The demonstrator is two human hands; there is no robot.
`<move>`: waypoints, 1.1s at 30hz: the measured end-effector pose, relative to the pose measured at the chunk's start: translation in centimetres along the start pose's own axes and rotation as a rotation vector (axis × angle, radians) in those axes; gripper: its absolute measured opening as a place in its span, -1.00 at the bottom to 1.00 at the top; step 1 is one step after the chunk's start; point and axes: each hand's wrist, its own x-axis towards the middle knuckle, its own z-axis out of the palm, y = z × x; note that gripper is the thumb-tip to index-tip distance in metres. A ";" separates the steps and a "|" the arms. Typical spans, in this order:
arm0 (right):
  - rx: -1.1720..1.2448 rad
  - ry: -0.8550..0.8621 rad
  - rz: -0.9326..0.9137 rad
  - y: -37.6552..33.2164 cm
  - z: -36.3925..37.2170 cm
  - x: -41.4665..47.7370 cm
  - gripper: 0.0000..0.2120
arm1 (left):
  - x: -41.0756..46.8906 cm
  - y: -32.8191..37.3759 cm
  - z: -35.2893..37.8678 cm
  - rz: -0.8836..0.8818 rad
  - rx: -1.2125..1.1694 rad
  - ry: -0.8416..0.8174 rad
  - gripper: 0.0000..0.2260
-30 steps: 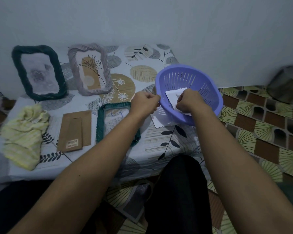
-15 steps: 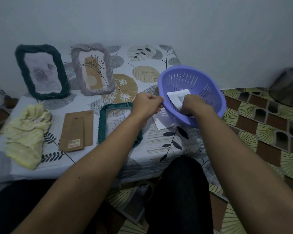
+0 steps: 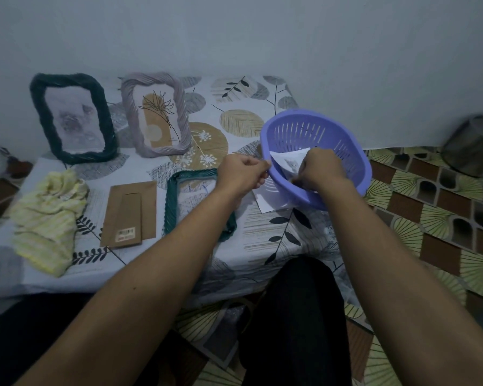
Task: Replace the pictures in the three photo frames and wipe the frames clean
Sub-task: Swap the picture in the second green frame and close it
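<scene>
Fingers and thumb of the left hand (image 3: 241, 174) are curled and pinch the left rim of the purple basket (image 3: 318, 129), knuckles up. The right hand (image 3: 319, 169) reaches down inside the basket, fingers bent round the lower edge of a white print (image 3: 289, 161) that shows a small grey animal. The print leans against the basket's inner wall, its upper corner pointing toward the slotted side. The basket sits tilted toward the person at the right end of the table, and its near underside rests on a second white sheet (image 3: 264, 201) lying flat on the leaf-patterned tablecloth (image 3: 262, 232).

Just left of the left wrist, a teal frame (image 3: 169, 207) lies flat on the cloth, partly hidden by the forearm. Beside it, further left, lies a brown backing board (image 3: 129, 213) with a barcode sticker near its lower edge. A crumpled yellow cloth (image 3: 48, 215) lies at the table's left end. At the back, two frames stand leaning against the wall: a dark green frame (image 3: 39, 107) on the left with a pale, blurred picture, and a lilac frame (image 3: 183, 112) beside it holding a line drawing of a flower on tan and white.

A patterned floor mat (image 3: 430, 204) spreads to the right of the table, with a metal pot (image 3: 474, 146) at its far edge. Dark trousers (image 3: 296, 316) show between the forearms.
</scene>
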 end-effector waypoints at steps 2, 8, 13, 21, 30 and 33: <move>0.030 0.085 -0.015 -0.3 -0.1 -0.4 -0.72 | 0.0 -0.1 -0.3 0.010 0.009 -0.003 -0.85; 0.004 0.279 -0.098 -3.0 -1.1 -3.2 -0.90 | -0.3 -0.4 -2.5 0.068 0.042 0.019 -0.91; -0.063 0.374 -0.197 -6.6 -1.8 -5.9 -0.84 | -1.1 -1.2 -5.4 0.080 0.014 0.034 -0.98; 0.192 0.464 -0.425 -11.6 1.0 -8.3 -0.91 | -2.6 -3.7 -9.9 -0.059 -0.124 0.103 -0.81; 0.744 0.215 -0.291 -13.8 5.0 -8.5 -0.84 | -3.3 -5.5 -13.0 -0.150 -0.333 0.129 -0.69; 0.867 0.133 -0.210 -13.6 5.5 -8.4 -0.80 | -3.6 -5.8 -13.7 -0.125 -0.322 0.177 -0.62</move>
